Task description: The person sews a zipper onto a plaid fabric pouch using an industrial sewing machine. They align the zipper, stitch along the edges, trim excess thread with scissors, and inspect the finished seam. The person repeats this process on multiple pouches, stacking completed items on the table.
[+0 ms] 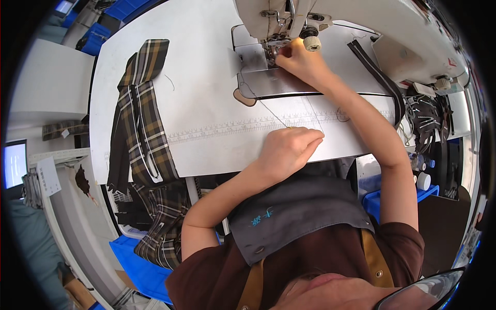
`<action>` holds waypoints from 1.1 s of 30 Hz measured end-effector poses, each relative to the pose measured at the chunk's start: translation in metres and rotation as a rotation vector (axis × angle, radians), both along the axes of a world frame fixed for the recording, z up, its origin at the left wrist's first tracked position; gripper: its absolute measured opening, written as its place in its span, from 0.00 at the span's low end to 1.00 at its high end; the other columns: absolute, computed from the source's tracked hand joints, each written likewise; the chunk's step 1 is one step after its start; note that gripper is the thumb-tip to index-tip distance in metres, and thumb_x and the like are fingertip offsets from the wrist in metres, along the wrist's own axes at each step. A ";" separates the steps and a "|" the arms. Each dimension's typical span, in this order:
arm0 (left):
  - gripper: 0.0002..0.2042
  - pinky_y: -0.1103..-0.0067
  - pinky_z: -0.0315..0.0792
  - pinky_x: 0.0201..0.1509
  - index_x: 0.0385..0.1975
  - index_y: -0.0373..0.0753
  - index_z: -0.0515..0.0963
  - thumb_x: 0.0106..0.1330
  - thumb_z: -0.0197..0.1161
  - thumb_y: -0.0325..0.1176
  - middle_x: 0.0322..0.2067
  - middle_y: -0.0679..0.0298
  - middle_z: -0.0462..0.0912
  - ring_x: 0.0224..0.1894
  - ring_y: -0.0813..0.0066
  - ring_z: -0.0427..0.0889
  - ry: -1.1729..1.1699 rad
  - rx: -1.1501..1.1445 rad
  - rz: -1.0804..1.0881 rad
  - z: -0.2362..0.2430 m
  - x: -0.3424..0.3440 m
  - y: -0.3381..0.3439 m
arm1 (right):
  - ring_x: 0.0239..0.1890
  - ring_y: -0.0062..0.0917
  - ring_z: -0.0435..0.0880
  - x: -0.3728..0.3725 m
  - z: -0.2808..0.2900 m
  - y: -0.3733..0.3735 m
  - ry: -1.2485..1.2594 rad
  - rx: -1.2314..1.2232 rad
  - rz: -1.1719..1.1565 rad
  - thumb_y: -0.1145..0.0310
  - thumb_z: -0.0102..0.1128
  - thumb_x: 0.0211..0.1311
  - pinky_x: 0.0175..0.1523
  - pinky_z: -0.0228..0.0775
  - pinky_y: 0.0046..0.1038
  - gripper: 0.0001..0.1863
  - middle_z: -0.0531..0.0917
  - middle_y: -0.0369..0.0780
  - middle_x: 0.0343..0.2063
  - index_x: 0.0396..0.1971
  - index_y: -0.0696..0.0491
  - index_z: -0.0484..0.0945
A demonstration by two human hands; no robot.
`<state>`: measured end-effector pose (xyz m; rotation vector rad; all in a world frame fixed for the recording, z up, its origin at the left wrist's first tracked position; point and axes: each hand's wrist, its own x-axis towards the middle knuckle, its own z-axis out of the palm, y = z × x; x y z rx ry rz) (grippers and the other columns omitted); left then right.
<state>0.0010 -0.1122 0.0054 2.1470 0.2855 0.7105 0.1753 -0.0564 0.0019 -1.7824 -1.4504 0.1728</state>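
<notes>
My left hand [290, 147] is closed on a thin thread [271, 112] just above the white table [206, 108], near its printed ruler; the thread runs up toward the sewing machine [345, 16]. My right hand [305, 67] is raised to the needle and presser foot area [272, 51], fingers bent in a pinch beside the metal parts; what they hold is hidden. Under that hand lies a metal plate [281, 82]. Plaid fabric pieces [147, 124] with dark strips lie on the left of the table and hang over its front edge.
A dark zipper strip [374, 67] lies right of the machine plate, near a pile of dark pieces [426, 119]. Blue bins [129, 261] stand below left. A small lit screen [15, 163] is at far left. Bottles [422, 181] sit at lower right.
</notes>
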 end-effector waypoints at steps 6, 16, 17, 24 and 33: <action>0.07 0.83 0.69 0.26 0.33 0.35 0.79 0.55 0.61 0.24 0.24 0.61 0.80 0.20 0.79 0.75 -0.012 -0.184 0.071 0.004 -0.012 -0.001 | 0.22 0.12 0.67 0.031 0.049 -0.071 0.577 -0.455 0.096 0.66 0.54 0.47 0.29 0.59 0.19 0.09 0.70 0.29 0.17 0.19 0.57 0.70; 0.06 0.80 0.71 0.30 0.32 0.33 0.76 0.54 0.61 0.23 0.29 0.59 0.77 0.29 0.69 0.78 -0.109 0.077 0.189 0.022 -0.024 0.022 | 0.33 0.23 0.75 -0.006 0.058 -0.108 0.446 -0.210 0.517 0.78 0.57 0.45 0.40 0.66 0.24 0.05 0.78 0.38 0.27 0.26 0.58 0.75; 0.05 0.79 0.71 0.31 0.31 0.34 0.76 0.54 0.61 0.23 0.29 0.60 0.77 0.28 0.67 0.78 -0.112 0.008 0.168 0.028 -0.028 0.020 | 0.33 0.25 0.76 -0.007 0.054 -0.097 0.342 -0.096 0.503 0.78 0.56 0.47 0.40 0.67 0.25 0.08 0.78 0.39 0.29 0.30 0.58 0.75; 0.03 0.79 0.72 0.35 0.29 0.31 0.75 0.58 0.58 0.23 0.29 0.59 0.78 0.31 0.70 0.78 -0.176 -0.306 0.058 0.034 -0.038 0.021 | 0.27 0.34 0.76 -0.013 0.022 -0.062 -0.136 0.085 0.619 0.79 0.54 0.52 0.33 0.68 0.29 0.18 0.77 0.43 0.24 0.45 0.55 0.74; 0.03 0.80 0.71 0.41 0.30 0.31 0.75 0.59 0.56 0.23 0.32 0.60 0.77 0.34 0.71 0.77 -0.204 -0.440 -0.264 0.052 -0.022 -0.003 | 0.18 0.31 0.71 0.016 0.055 -0.121 -0.330 0.042 0.531 0.76 0.53 0.51 0.25 0.65 0.30 0.17 0.77 0.42 0.19 0.44 0.56 0.75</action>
